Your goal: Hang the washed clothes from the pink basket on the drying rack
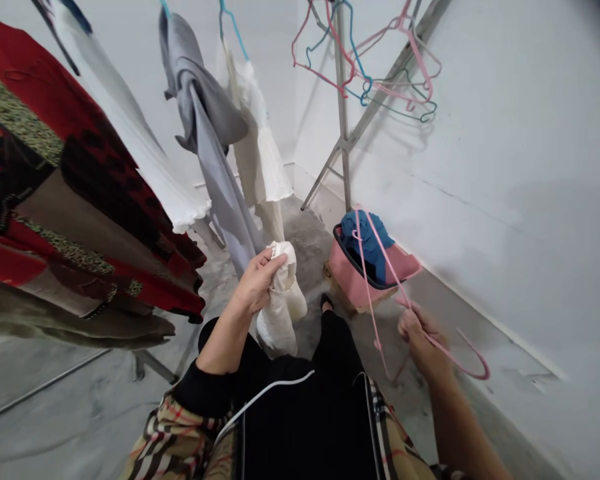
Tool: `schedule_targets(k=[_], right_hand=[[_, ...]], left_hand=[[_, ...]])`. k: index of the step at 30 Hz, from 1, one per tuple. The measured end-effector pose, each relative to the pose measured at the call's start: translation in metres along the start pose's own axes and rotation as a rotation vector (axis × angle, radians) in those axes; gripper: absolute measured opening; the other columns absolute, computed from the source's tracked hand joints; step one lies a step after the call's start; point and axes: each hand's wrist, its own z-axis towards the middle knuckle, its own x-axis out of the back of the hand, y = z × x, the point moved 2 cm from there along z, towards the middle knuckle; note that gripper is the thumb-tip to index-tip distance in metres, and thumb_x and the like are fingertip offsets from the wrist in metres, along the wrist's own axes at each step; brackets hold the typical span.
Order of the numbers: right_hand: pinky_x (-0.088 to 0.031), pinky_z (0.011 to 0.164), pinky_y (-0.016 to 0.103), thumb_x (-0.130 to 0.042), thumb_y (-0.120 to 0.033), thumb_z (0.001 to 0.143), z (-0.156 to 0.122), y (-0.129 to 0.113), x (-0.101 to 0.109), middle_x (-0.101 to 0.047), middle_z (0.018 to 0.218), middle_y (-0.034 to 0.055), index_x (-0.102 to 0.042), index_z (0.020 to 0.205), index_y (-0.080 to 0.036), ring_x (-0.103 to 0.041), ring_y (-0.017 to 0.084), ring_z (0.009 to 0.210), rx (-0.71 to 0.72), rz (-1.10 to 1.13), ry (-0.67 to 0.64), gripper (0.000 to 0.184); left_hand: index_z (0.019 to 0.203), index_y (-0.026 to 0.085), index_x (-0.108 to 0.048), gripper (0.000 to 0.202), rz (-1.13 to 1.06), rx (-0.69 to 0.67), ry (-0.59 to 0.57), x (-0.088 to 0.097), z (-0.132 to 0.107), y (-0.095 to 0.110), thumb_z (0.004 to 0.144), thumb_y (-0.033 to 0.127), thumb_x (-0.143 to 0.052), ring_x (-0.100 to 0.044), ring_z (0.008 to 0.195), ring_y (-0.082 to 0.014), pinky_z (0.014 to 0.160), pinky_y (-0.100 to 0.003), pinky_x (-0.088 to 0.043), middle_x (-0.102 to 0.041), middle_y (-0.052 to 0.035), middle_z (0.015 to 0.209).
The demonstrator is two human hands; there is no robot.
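Note:
In my left hand (261,279) is a bunched white garment (280,320), pinched at its upper edge between thumb and fingers; the rest hangs below. What kind of garment it is, I cannot tell. Off to the right, my right hand (424,337) is closed around a pink clothes hanger (373,243). The hanger's hook points down and right, past my wrist, while its long bar and far end reach out in front of the basket. Hanger and white garment are apart from each other.
Clothes hang on my left: a red patterned garment (105,200), a white one (125,107), a grey one (205,127) and a cream one (255,133). A pink basket (355,273) holds blue cloth (373,233). Several hangers (365,87) dangle from a metal rack (342,120) by the wall.

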Motion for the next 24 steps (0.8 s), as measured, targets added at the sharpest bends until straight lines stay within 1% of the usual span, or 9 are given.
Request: schedule_targets(k=[3,5,8,10,12,15,19,21,24], right_hand=[[-0.033,0.048,0.028,-0.059,-0.048,0.087,-0.007,-0.007,0.018,-0.043,0.052,-0.0017,-0.075,0.100,-0.027,-0.041,0.013,0.049,0.078,-0.230,-0.148,0.029],[-0.041,0.051,0.028,-0.058,-0.050,0.087,-0.011,-0.016,0.021,-0.056,0.056,0.0009,-0.078,0.095,-0.027,-0.051,0.015,0.052,0.077,-0.322,-0.275,0.031],[-0.053,0.075,0.030,-0.055,-0.050,0.090,-0.012,-0.032,0.013,-0.074,0.085,0.0044,-0.078,0.096,-0.027,-0.067,0.020,0.079,0.054,-0.424,-0.380,0.033],[-0.053,0.086,0.030,-0.050,-0.049,0.093,-0.009,-0.037,0.002,-0.075,0.098,0.0044,-0.077,0.100,-0.027,-0.069,0.021,0.092,0.043,-0.476,-0.454,0.036],[-0.054,0.088,0.030,-0.047,-0.048,0.095,-0.003,-0.035,-0.011,-0.075,0.100,0.0045,-0.076,0.104,-0.026,-0.069,0.021,0.096,0.050,-0.513,-0.538,0.038],[-0.055,0.084,0.030,-0.045,-0.049,0.095,0.008,-0.021,-0.031,-0.075,0.099,0.0053,-0.076,0.103,-0.024,-0.070,0.021,0.092,0.098,-0.490,-0.606,0.041],[-0.052,0.079,0.031,-0.048,-0.053,0.092,0.020,0.002,-0.067,-0.074,0.087,0.0046,-0.078,0.092,-0.022,-0.067,0.019,0.083,0.101,-0.395,-0.543,0.043],[-0.049,0.071,0.029,-0.052,-0.055,0.089,0.025,0.013,-0.085,-0.071,0.077,0.0045,-0.077,0.082,-0.018,-0.063,0.018,0.073,0.082,-0.300,-0.535,0.045],[-0.041,0.057,0.025,-0.059,-0.056,0.085,0.030,0.023,-0.098,-0.063,0.064,0.0029,-0.075,0.078,-0.014,-0.052,0.013,0.059,0.053,-0.151,-0.504,0.045]], left_hand=[[0.090,0.014,-0.068,0.038,0.010,0.000,-0.005,0.002,0.001,-0.002,0.059,0.029,-0.084,-0.060,0.057,-0.0098,0.060,-0.021,-0.049,-0.067,0.0018,0.068],[0.092,0.015,-0.068,0.037,0.012,0.007,-0.011,0.006,0.002,-0.002,0.059,0.026,-0.082,-0.061,0.058,-0.0103,0.060,-0.021,-0.050,-0.067,0.0019,0.069],[0.095,0.016,-0.068,0.038,0.022,0.023,-0.021,0.010,0.004,-0.002,0.061,0.027,-0.081,-0.059,0.056,-0.0098,0.059,-0.021,-0.050,-0.067,0.0028,0.068],[0.097,0.016,-0.067,0.041,0.051,0.022,-0.028,0.011,0.004,-0.003,0.061,0.028,-0.081,-0.059,0.057,-0.0096,0.059,-0.021,-0.050,-0.067,0.0030,0.070],[0.101,0.017,-0.065,0.043,0.127,0.011,-0.063,0.010,0.003,-0.006,0.063,0.030,-0.080,-0.061,0.061,-0.0109,0.062,-0.022,-0.050,-0.068,0.0020,0.076],[0.097,0.016,-0.064,0.033,0.419,-0.066,-0.200,0.002,-0.004,-0.016,0.071,0.034,-0.074,-0.063,0.074,-0.0148,0.071,-0.026,-0.050,-0.069,-0.0009,0.085],[0.090,0.018,-0.064,0.014,1.124,-0.244,-0.427,-0.024,-0.024,-0.037,0.082,0.028,-0.058,-0.063,0.082,-0.0189,0.077,-0.029,-0.047,-0.069,-0.0031,0.087],[0.091,0.020,-0.064,0.015,1.434,-0.276,-0.484,-0.037,-0.034,-0.045,0.083,0.021,-0.051,-0.064,0.081,-0.0204,0.074,-0.030,-0.045,-0.069,-0.0037,0.086],[0.095,0.023,-0.064,0.021,1.657,-0.284,-0.488,-0.045,-0.041,-0.044,0.085,0.017,-0.046,-0.065,0.085,-0.0211,0.071,-0.028,-0.043,-0.071,-0.0040,0.089]])
